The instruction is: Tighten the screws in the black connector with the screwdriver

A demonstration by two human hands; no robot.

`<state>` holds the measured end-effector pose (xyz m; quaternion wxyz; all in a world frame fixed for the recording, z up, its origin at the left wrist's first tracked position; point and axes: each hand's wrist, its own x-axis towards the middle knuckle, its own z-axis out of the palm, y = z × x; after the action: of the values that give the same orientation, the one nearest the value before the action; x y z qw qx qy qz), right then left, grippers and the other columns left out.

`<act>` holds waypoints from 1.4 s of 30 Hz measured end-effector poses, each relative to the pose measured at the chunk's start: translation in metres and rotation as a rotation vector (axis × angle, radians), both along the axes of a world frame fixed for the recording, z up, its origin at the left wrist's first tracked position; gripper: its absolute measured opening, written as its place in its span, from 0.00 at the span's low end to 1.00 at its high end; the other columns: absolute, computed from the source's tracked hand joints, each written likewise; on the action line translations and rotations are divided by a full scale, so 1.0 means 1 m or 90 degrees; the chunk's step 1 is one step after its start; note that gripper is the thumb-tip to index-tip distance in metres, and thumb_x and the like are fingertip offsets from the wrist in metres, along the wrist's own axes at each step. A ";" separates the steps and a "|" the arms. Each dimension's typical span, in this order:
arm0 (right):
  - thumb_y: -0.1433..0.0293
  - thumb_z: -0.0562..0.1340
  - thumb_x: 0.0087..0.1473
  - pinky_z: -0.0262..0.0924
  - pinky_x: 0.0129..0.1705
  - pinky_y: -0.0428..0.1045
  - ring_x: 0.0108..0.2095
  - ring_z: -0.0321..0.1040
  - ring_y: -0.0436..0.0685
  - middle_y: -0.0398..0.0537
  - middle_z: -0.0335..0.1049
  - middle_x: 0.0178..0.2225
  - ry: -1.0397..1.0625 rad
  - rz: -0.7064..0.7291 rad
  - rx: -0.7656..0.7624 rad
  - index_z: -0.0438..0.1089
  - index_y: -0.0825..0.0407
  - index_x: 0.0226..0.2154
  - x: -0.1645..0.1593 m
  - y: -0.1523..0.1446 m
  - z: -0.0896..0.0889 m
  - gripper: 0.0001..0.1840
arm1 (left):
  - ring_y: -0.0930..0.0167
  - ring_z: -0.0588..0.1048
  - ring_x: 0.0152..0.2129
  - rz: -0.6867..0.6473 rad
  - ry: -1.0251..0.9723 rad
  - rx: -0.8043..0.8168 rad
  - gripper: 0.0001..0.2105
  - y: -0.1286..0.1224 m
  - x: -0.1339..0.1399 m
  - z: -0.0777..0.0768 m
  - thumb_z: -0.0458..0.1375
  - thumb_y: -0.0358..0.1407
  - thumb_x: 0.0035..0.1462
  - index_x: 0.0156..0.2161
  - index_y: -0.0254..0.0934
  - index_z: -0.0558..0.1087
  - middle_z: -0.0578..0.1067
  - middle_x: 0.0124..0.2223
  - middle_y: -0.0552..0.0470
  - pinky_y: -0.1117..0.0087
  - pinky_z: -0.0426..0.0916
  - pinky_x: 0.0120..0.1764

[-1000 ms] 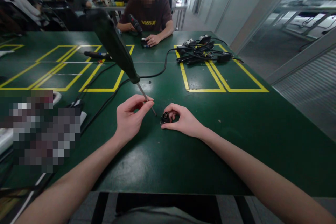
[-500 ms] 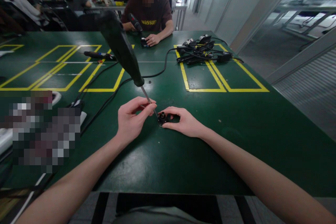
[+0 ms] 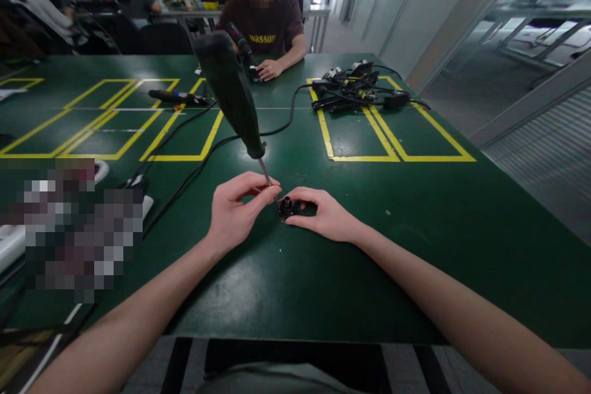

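Note:
My left hand (image 3: 240, 206) pinches the thin metal shaft of a screwdriver (image 3: 235, 95) low down, near its tip. Its thick dark handle rises above, tilted to the left. The tip meets the left side of a small round black part (image 3: 286, 209), which has a short metal-topped post standing up in its middle. My right hand (image 3: 323, 212) is closed around that part from the right, thumb on the near side and fingers on the far side. The part rests on the green table (image 3: 323, 295).
A heap of black cables and adapters (image 3: 357, 89) lies at the back right, inside yellow tape outlines. A dark pen-shaped tool (image 3: 178, 97) with a black cord (image 3: 207, 157) lies back left. Blurred-out objects (image 3: 87, 240) sit at left. Across the table a person (image 3: 272, 18) holds a screwdriver.
The screwdriver's handle has swung to the right and stands more upright. My left hand has shifted slightly right with the shaft; my right hand and the black part stay put.

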<state>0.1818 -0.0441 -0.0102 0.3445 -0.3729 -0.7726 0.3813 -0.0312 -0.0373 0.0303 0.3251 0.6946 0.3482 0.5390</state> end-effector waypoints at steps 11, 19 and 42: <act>0.69 0.71 0.56 0.66 0.45 0.52 0.42 0.72 0.56 0.48 0.78 0.42 0.003 0.006 -0.001 0.76 0.52 0.44 -0.001 0.000 0.002 0.12 | 0.75 0.80 0.23 -0.037 0.012 -0.029 0.06 -0.004 0.001 -0.002 0.68 0.35 0.59 0.41 0.37 0.83 0.84 0.32 0.52 0.75 0.79 0.31; 0.69 0.70 0.57 0.65 0.45 0.51 0.41 0.71 0.55 0.47 0.77 0.41 0.007 0.008 -0.005 0.76 0.52 0.42 -0.002 -0.001 0.003 0.09 | 0.75 0.81 0.24 -0.080 -0.002 -0.053 0.06 -0.007 0.002 0.001 0.63 0.32 0.62 0.41 0.35 0.83 0.85 0.36 0.49 0.74 0.81 0.33; 0.69 0.71 0.56 0.67 0.45 0.51 0.40 0.72 0.56 0.47 0.77 0.41 0.013 0.006 0.003 0.76 0.52 0.42 -0.001 -0.001 0.001 0.11 | 0.76 0.80 0.23 -0.085 -0.035 -0.078 0.07 -0.005 0.002 0.001 0.63 0.32 0.62 0.41 0.34 0.84 0.86 0.35 0.48 0.76 0.80 0.33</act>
<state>0.1805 -0.0448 -0.0087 0.3513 -0.3650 -0.7715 0.3849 -0.0296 -0.0425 0.0313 0.4118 0.6803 0.3244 0.5123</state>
